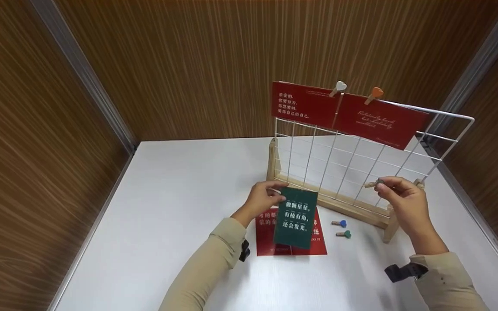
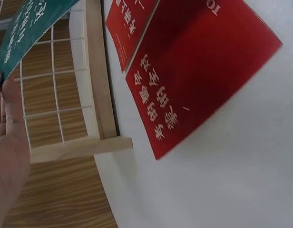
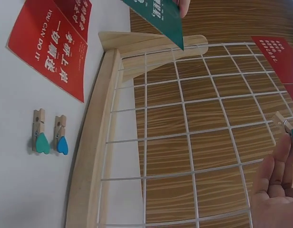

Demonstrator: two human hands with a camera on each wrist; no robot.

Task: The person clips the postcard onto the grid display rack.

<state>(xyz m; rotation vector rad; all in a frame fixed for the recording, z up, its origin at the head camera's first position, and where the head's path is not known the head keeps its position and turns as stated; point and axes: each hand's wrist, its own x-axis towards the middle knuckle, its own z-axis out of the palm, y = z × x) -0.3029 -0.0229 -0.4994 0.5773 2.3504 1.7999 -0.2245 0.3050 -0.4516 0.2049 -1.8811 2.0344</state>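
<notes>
My left hand (image 1: 258, 201) pinches a dark green card (image 1: 294, 235) with white lettering by its upper left corner. The card is raised in front of the wire grid, over red cards (image 1: 266, 244) lying on the table. My right hand (image 1: 408, 209) pinches a small wooden clothespin (image 1: 370, 184) between thumb and fingers, near the grid's right side. In the right wrist view this clothespin (image 3: 280, 121) shows a green end, partly hidden by the fingers. Two heart-topped clothespins, one blue (image 1: 339, 223) and one green (image 1: 344, 234), lie beside the red cards.
A white wire grid (image 1: 349, 166) stands upright in a wooden base (image 1: 352, 209). Along its top hang two red cards, the left card (image 1: 301, 106) and right card (image 1: 378, 121), with white (image 1: 339, 87) and orange (image 1: 376, 93) heart clothespins. Wood-patterned panels (image 1: 188, 69) surround the white table (image 1: 167, 194).
</notes>
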